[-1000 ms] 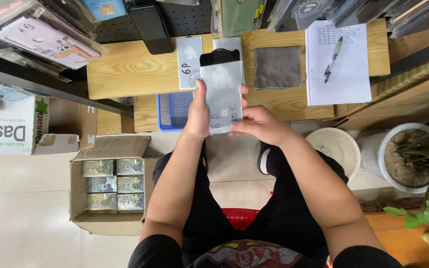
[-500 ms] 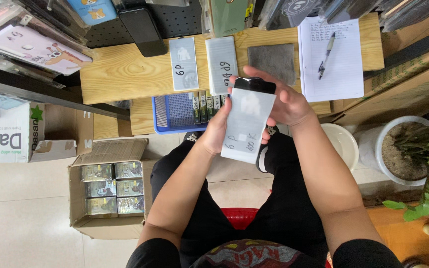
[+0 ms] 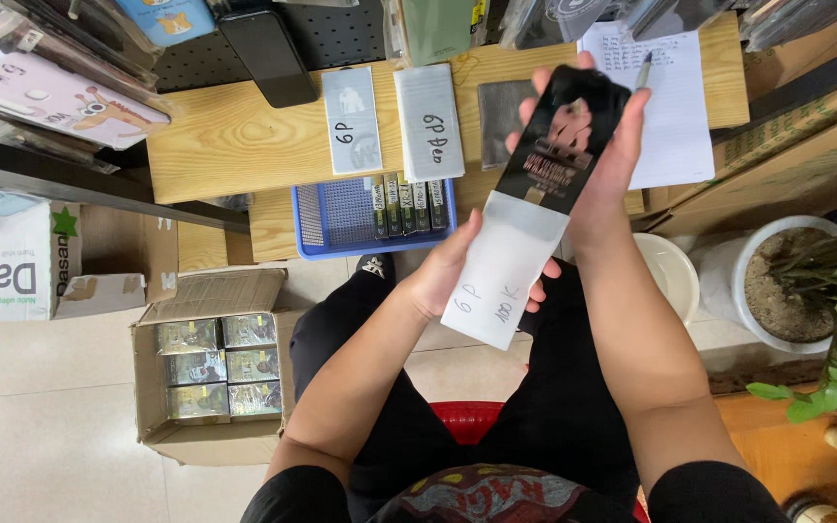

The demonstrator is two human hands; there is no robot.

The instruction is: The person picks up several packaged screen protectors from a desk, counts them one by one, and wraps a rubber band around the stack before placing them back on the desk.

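Note:
My left hand [image 3: 448, 276] grips the lower end of a flat white sleeve [image 3: 511, 276] with handwriting on it. My right hand [image 3: 604, 165] holds a black card-like pack [image 3: 564, 140] that sticks out of the sleeve's upper end. Both are held above my lap, in front of the wooden table [image 3: 225, 136]. On the table lie two grey flat packs [image 3: 353, 121] [image 3: 428, 121] and a dark grey cloth [image 3: 501, 116], partly hidden by the black pack.
A blue basket [image 3: 341, 218] with several slim packs sits on a lower shelf. A sheet of paper with a pen [image 3: 675, 97] lies at the table's right. An open carton of boxes [image 3: 210, 368] stands on the floor left; a potted plant [image 3: 806, 281] and white bucket [image 3: 670, 276] right.
The hands have moved right and down from the table toward my lap. The black pack now slides out of the white sleeve's top, pulled by my right hand.

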